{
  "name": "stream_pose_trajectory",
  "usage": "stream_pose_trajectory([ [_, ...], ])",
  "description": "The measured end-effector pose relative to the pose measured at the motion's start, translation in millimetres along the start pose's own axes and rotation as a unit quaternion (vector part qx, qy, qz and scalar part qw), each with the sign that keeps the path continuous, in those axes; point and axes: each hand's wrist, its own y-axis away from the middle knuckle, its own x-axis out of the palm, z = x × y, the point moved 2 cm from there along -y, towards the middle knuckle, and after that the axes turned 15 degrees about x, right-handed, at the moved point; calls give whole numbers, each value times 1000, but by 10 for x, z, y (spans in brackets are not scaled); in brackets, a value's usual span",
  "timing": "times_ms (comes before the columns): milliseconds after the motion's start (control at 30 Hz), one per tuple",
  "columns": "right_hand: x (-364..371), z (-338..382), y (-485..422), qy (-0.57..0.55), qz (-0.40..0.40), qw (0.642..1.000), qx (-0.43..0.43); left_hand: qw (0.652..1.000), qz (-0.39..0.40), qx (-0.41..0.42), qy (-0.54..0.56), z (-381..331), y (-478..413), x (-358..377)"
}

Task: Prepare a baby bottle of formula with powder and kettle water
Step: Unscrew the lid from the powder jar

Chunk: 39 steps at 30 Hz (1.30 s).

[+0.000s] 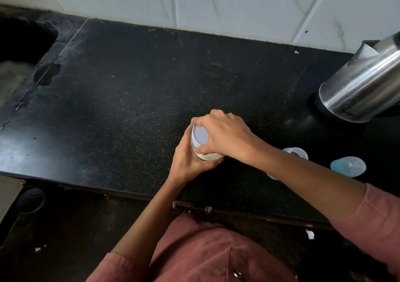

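Head view.
- Powder jar (208, 156): clear, pale powder inside, white lid (200, 137) on top; at the near middle of the counter, between both hands. Whether it rests on the counter cannot be told.
- Left hand (187, 162): fingers curled round the jar body from the near side.
- Right hand (225, 134): fingers clamped over the lid's rim from the right.
- Baby bottle (297, 151): clear, mouth open, right of the jar, partly hidden behind the right forearm.
- Cap (349, 166): clear dome with teal ring, on its side, right of the bottle.
- Kettle (363, 82): steel, on a dark base, far right.
- Counter (129, 97): black, speckled.
- Sink (21, 41): far left.
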Motion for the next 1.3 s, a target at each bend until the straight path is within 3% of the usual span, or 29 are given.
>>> stream_pose_trajectory([
  [200, 82, -82, -12, -4, 3, 999, 50, 997, 21, 25, 64, -1, 7, 4],
  [367, 104, -32, -24, 0, -16, 998, 62, 996, -21, 29, 83, -67, 10, 73],
  [567, 41, -38, -27, -20, 4, 1000, 5, 999, -25, 13, 46, -43, -29, 42],
  [1000, -109, -229, -154, 36, 181, 966, -182, 997, -3, 58, 45, 16, -58, 31],
  [1100, -104, -243, -151, 10, 173, 977, -122, 999, -2, 27, 34, 23, -50, 21],
  [1200, -127, -206, -107, -73, 86, 994, 11, 999, -2, 23, 41, 31, -34, 23],
  [1300, -34, -101, -55, 32, -5, 998, 55, 999, -3, 26, 42, 3, -35, 29],
])
